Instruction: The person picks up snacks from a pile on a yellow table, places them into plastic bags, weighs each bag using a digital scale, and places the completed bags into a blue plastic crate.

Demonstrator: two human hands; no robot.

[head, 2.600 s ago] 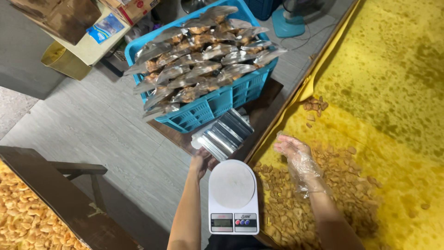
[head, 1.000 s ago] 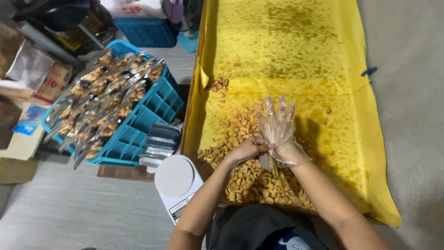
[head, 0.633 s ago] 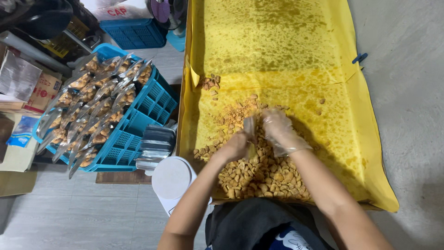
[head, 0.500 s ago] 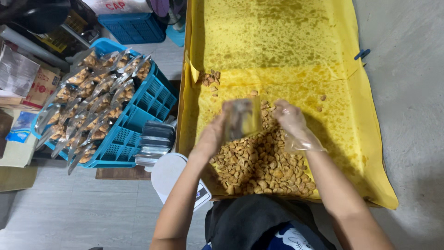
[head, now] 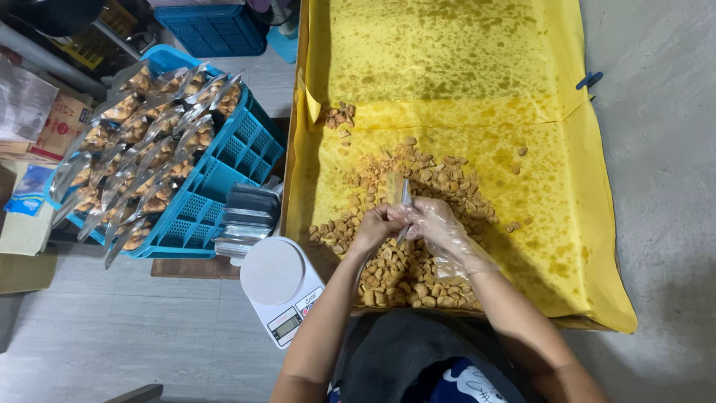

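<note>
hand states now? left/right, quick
Left hand: closed, pinching the clear pouch over the snack pieces.
Right hand: in a plastic glove, fingers curled on the same pouch.

Pouch (head: 403,195) lowered onto snack pile (head: 406,269), both hands now closer tog.

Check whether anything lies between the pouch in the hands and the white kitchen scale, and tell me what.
Nothing visible does. The left hand and the gloved right hand hold the clear pouch above the fried snack pieces on the yellow sheet. The white scale stands beyond the sheet's near-left edge; its round plate shows nothing on it.
</note>
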